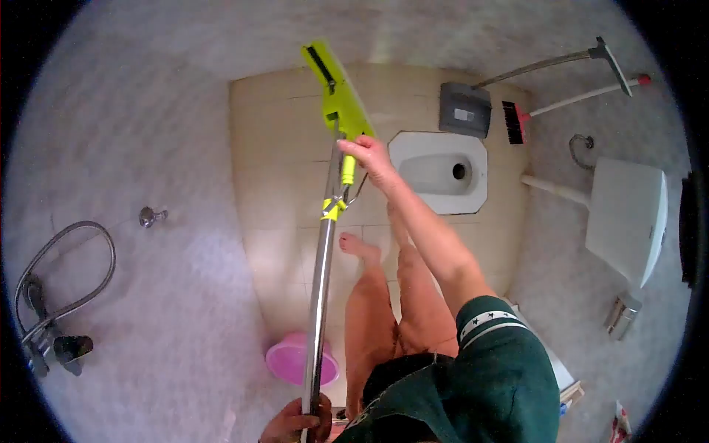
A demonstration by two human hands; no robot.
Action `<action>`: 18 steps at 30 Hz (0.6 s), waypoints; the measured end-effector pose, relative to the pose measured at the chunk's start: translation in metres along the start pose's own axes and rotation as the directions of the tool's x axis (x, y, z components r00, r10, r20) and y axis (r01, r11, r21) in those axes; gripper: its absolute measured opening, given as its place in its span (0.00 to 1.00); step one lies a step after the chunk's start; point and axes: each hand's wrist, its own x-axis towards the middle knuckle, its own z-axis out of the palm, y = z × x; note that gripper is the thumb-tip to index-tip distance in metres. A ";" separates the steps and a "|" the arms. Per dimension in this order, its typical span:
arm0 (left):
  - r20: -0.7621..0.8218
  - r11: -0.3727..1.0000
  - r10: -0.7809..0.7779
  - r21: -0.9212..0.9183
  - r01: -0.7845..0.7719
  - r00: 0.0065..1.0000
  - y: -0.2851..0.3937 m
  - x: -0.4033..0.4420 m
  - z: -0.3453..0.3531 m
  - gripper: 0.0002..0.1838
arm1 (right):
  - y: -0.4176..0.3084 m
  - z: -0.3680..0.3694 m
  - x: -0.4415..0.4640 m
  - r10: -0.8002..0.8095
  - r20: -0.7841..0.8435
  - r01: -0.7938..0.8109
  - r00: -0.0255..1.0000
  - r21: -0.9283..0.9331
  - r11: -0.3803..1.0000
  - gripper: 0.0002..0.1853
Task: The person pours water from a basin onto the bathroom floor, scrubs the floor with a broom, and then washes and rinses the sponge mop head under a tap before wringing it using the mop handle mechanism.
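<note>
A sponge mop with a lime-green head (347, 100) and a long metal pole (320, 288) is held up at a slant, head away from me. My right hand (371, 159) is closed on the mop just below its head, beside a green lever grip (348, 170). Down at the lower edge, my left hand (292, 424) wraps round the near end of the pole. Part of that hand is cut off by the frame. A dark spongy strip (320, 65) shows along the head.
A white squat toilet (425, 173) is set in the tiled floor (277, 140). Behind it stand a grey dustpan (465, 109) and a red broom (515, 122). A pink basin (292, 358) lies near my legs. A cistern (624, 218) hangs right; a shower hose (107, 244) hangs left.
</note>
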 end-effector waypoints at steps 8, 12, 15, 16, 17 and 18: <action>-0.094 0.996 0.044 0.081 -0.037 0.995 0.028 0.072 -0.033 0.07 | 0.025 -0.070 0.026 -0.037 0.201 0.040 0.979 -0.012 0.999 0.15; -0.031 0.990 0.093 0.108 -0.089 0.995 0.028 0.103 -0.037 0.08 | 0.009 -0.079 0.035 -0.002 0.205 0.072 0.979 -0.333 0.940 0.19; -0.061 0.989 0.135 0.072 -0.131 0.989 0.023 0.106 -0.049 0.08 | 0.022 -0.053 0.052 -0.085 0.250 0.164 0.965 -0.316 0.934 0.20; -0.066 0.988 0.153 0.040 -0.151 0.986 0.021 0.104 -0.057 0.09 | 0.026 -0.037 0.056 -0.109 0.271 0.189 0.956 -0.293 0.937 0.23; -0.082 0.987 0.163 0.029 -0.161 0.983 0.019 0.103 -0.064 0.09 | 0.031 -0.017 0.061 -0.105 0.289 0.190 0.951 -0.282 0.940 0.23; -0.164 0.981 0.192 0.004 -0.194 0.968 0.017 0.101 -0.047 0.08 | 0.025 -0.012 0.070 -0.092 0.309 0.197 0.947 -0.331 0.923 0.23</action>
